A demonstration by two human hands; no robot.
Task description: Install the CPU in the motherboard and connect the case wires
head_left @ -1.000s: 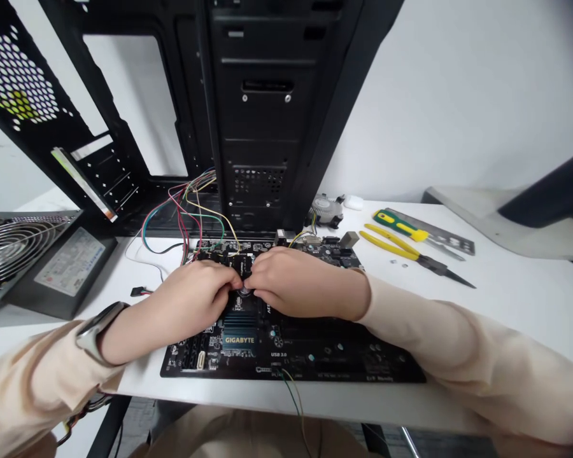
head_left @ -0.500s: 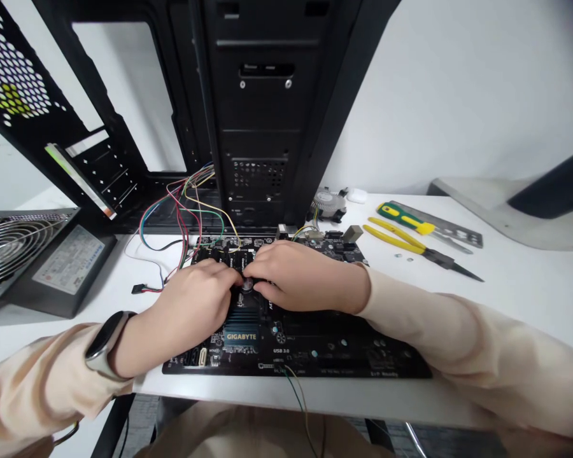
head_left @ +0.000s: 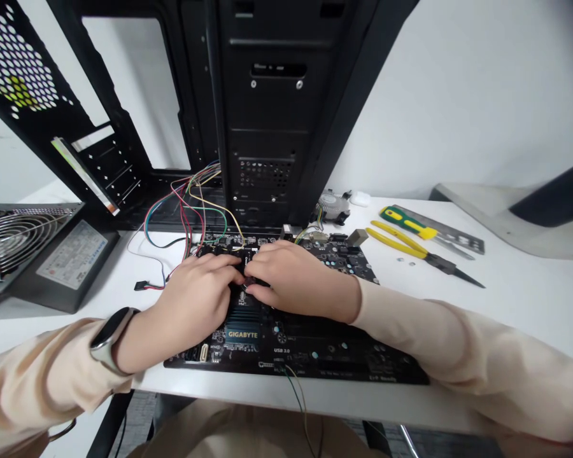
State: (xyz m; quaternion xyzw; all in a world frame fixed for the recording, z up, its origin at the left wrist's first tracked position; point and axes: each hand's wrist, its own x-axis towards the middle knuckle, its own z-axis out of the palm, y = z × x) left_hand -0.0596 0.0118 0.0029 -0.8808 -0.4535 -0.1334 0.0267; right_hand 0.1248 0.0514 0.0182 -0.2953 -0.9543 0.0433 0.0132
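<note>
A black Gigabyte motherboard (head_left: 242,335) lies flat on the white table close to its front edge. On it, a round silver coin cell battery (head_left: 248,280) shows only in part between my fingertips. My left hand (head_left: 198,296) is closed, its thumb pressed at the battery's left side and its index finger resting just above. From the right, my right hand (head_left: 298,280) closes on the battery with thumb and index finger. The fingers cover most of the battery and its socket.
A black computer case (head_left: 267,127) stands behind the board, with loose coloured wires (head_left: 203,213) coming out. To the left is a power supply (head_left: 76,264). On the right lie yellow pliers (head_left: 410,247), a green-yellow screwdriver (head_left: 405,221), small screws (head_left: 401,259) and a monitor stand (head_left: 482,203).
My left index finger has stretched forward over the slots, and my right fingers have drawn in over the battery, which shows less now. The view has shifted slightly.
</note>
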